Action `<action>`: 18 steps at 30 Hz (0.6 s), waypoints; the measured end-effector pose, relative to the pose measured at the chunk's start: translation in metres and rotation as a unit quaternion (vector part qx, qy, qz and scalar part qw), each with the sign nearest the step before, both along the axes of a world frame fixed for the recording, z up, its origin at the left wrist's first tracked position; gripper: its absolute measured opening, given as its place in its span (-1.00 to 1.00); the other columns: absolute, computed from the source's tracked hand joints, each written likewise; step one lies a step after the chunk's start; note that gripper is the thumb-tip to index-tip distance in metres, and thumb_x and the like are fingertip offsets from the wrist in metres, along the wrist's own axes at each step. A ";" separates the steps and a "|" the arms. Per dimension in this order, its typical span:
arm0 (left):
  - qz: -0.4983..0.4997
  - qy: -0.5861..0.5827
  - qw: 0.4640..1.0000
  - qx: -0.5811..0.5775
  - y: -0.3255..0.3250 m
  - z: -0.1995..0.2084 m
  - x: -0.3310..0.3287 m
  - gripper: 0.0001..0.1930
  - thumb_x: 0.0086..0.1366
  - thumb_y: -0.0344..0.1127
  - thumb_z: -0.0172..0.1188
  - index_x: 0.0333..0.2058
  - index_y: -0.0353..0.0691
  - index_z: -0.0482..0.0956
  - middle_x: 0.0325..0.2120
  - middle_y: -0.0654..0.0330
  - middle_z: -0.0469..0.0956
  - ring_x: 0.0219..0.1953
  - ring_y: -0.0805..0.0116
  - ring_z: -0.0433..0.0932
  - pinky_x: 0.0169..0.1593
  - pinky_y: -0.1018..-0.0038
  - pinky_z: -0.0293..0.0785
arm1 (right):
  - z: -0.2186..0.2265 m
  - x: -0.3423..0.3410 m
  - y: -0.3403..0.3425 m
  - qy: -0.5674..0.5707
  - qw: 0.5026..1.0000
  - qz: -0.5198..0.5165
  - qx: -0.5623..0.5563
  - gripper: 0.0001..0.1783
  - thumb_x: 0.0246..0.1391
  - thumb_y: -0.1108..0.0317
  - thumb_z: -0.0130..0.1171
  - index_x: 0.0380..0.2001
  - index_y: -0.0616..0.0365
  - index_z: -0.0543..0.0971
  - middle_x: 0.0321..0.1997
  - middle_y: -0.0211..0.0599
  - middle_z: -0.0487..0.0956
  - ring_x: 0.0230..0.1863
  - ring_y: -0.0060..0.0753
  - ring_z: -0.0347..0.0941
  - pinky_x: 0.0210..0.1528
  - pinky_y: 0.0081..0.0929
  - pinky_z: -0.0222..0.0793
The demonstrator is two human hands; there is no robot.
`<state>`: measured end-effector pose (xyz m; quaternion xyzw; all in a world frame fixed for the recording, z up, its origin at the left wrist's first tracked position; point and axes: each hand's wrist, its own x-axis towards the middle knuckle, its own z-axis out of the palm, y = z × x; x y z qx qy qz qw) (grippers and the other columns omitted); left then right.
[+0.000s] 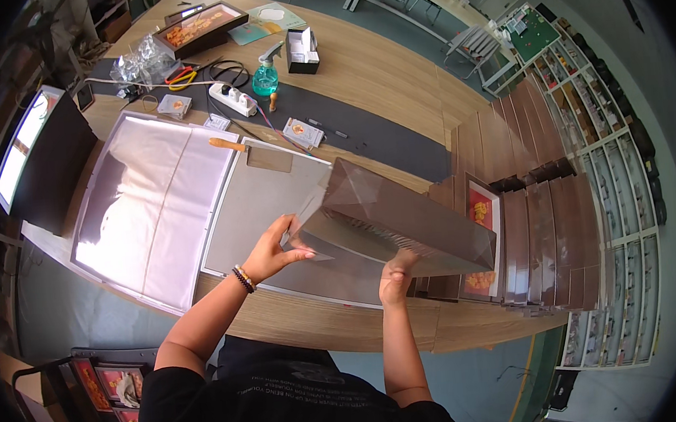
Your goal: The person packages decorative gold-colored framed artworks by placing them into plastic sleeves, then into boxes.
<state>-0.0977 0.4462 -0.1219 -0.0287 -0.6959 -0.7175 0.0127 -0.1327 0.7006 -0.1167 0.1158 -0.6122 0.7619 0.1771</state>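
A dark brown framed box (410,213) wrapped in clear film is tilted up in front of me, above a grey flat plate (273,192) with a pale rim. My left hand (276,247) has its thumb and fingers on the loose clear film (307,221) at the box's left end. My right hand (395,282) grips the lower side of the box near its right half; some of its fingers show only through the film. A flat scraper with a wooden handle (227,143) lies at the plate's far edge.
Wrapped brown boxes (542,227) stand stacked on the right. At left are a white film-covered panel (139,211) and a dark box-shaped screen (44,163). Behind lie a spray bottle (265,78), power strip (232,100), pliers (181,79) and a framed picture (201,30).
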 end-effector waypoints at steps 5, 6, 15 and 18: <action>0.117 0.158 0.955 -0.220 0.040 0.059 0.027 -0.41 -0.15 0.02 0.39 -0.24 -0.28 0.44 -0.48 0.16 0.46 -0.38 0.22 0.47 0.12 0.24 0.20 | -0.030 -0.023 0.060 -0.072 0.993 0.061 -0.072 0.01 -0.13 -0.45 -0.05 0.22 0.08 0.15 0.31 -0.27 0.13 0.33 -0.30 -0.01 0.33 -0.28 -0.15; 0.106 0.173 0.949 -0.239 0.039 0.078 0.036 -0.41 -0.14 0.00 0.38 -0.21 -0.27 0.44 -0.45 0.16 0.47 -0.36 0.22 0.47 0.11 0.24 0.22 | -0.013 -0.013 0.041 -0.124 0.979 0.048 -0.156 -0.01 -0.12 -0.45 -0.08 0.22 0.06 0.16 0.28 -0.29 0.17 0.30 -0.28 0.04 0.30 -0.23 -0.08; 0.001 0.309 0.914 -0.264 0.030 0.104 0.100 -0.34 -0.01 -0.18 0.28 0.08 -0.25 0.31 -0.15 0.09 0.45 -0.27 0.19 0.48 -0.18 0.36 0.42 | 0.025 0.029 0.039 -0.036 0.932 0.233 -0.277 -0.80 0.15 0.23 -0.06 -0.31 0.07 0.49 -0.41 -0.36 0.52 -0.32 -0.39 0.45 -0.08 -0.30 0.29; 0.024 0.362 0.898 -0.248 0.031 0.090 0.114 -0.36 -0.02 -0.22 0.29 0.07 -0.21 0.33 -0.14 0.06 0.44 -0.27 0.15 0.48 -0.23 0.35 0.43 | 0.028 0.058 0.037 -0.083 0.939 0.173 -0.287 -0.76 0.15 0.18 -0.07 -0.34 0.08 0.49 -0.41 -0.31 0.53 -0.33 -0.35 0.45 -0.13 -0.31 0.30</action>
